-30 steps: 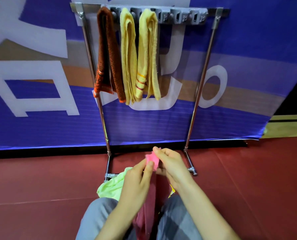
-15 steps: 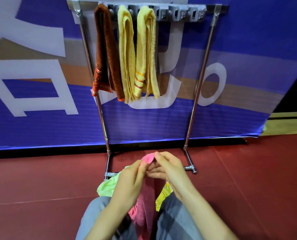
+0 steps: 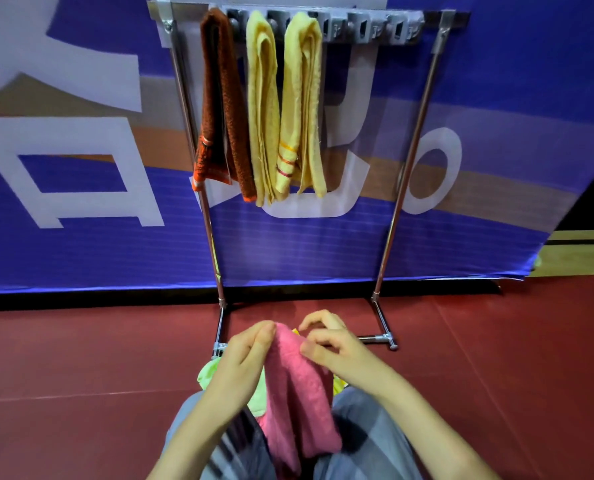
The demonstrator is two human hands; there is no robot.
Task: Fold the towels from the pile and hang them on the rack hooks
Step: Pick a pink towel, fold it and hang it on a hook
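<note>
A blue banner (white lettering, tan band) rises behind a dark red floor.

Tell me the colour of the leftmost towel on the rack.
Leftmost terry towel is rust-brown; head view.

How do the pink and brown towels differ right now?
The brown towel hangs from the rack; the pink towel lies over the lap. The brown towel is untouched; the left hand pinches the pink towel's top end, the right hand close beside. The brown towel has orange end stripes; the pink towel looks plain. Both are folded lengthwise.
</note>
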